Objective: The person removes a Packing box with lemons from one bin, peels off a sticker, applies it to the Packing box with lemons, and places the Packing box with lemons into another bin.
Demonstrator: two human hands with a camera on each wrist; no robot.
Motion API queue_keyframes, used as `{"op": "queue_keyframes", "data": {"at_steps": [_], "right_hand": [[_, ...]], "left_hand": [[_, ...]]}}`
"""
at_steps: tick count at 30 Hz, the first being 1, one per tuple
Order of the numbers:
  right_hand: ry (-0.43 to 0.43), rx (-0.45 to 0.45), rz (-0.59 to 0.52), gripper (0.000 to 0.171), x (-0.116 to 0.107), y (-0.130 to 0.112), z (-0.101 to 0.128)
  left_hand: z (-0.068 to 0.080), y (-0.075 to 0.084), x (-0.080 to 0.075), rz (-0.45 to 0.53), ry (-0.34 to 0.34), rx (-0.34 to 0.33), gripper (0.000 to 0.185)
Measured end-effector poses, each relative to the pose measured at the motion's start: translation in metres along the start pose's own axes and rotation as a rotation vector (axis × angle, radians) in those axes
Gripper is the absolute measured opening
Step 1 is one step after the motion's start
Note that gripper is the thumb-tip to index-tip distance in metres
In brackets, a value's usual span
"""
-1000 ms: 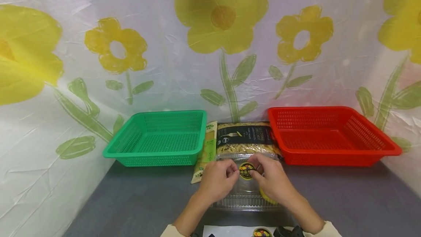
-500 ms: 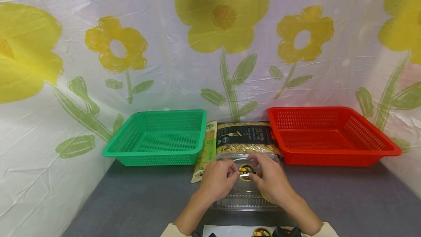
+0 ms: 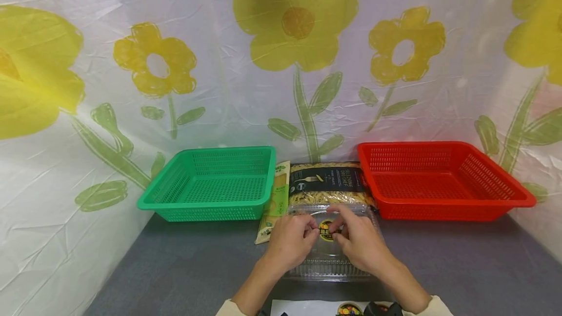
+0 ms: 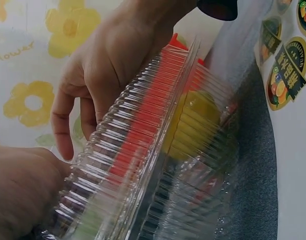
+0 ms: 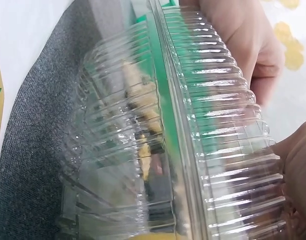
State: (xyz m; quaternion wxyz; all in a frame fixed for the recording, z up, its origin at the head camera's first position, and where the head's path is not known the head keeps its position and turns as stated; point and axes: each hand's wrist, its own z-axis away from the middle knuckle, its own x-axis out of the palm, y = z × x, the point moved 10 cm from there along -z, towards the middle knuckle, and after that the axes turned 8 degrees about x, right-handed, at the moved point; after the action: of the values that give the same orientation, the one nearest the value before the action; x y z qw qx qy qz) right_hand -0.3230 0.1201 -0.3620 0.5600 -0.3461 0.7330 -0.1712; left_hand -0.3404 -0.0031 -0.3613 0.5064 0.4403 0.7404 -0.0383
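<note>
A clear plastic clamshell box [image 3: 327, 262] lies on the grey table in front of me, with something yellow [image 4: 193, 125] inside. A round yellow-and-black sticker [image 3: 326, 231] sits on its lid. My left hand [image 3: 312, 232] pinches the sticker's left edge with curled fingers. My right hand [image 3: 336, 232] pinches its right edge, index finger raised. In the left wrist view the ribbed box [image 4: 153, 165] fills the frame, with the right hand [image 4: 103, 70] above it. The right wrist view shows the box [image 5: 183, 150] and the left hand [image 5: 248, 40] on its far side.
A green basket [image 3: 210, 184] stands at the back left and a red basket [image 3: 439, 179] at the back right. Between them lie a pasta packet [image 3: 327, 182] and a green-yellow packet [image 3: 276, 199]. A white sticker sheet [image 3: 307, 308] lies at the near edge.
The sticker held between both hands has come down onto the box lid, and the fingertips have drawn closer together over it.
</note>
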Motion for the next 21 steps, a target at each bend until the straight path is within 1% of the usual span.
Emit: {"op": "queue_keyframes", "data": {"at_steps": [4,8,10,15,18,19,21], "right_hand": [[-0.027,-0.001,-0.013,0.067,0.002,0.001,0.0],[-0.048,-0.006,-0.013,0.069,0.003,0.001,-0.001],[-0.049,0.002,-0.009,0.069,0.003,0.001,-0.001],[-0.055,0.051,-0.016,0.074,0.001,0.005,-0.002],[-0.062,0.084,-0.086,0.074,-0.002,0.008,-0.002],[-0.062,0.096,-0.131,0.072,-0.004,0.009,-0.002],[-0.071,0.127,-0.255,0.066,-0.008,0.012,-0.002]], "left_hand": [[0.0,0.001,-0.002,0.021,0.0,-0.004,0.007],[0.001,0.001,-0.004,0.064,-0.018,-0.009,0.011],[0.002,0.002,-0.004,0.083,-0.042,0.0,0.012],[0.003,0.006,-0.005,0.103,-0.112,0.053,0.011],[0.005,0.009,-0.006,0.124,-0.149,0.069,0.012],[0.005,0.01,-0.007,0.135,-0.161,0.07,0.012],[0.007,0.01,-0.008,0.163,-0.184,0.063,0.013]]}}
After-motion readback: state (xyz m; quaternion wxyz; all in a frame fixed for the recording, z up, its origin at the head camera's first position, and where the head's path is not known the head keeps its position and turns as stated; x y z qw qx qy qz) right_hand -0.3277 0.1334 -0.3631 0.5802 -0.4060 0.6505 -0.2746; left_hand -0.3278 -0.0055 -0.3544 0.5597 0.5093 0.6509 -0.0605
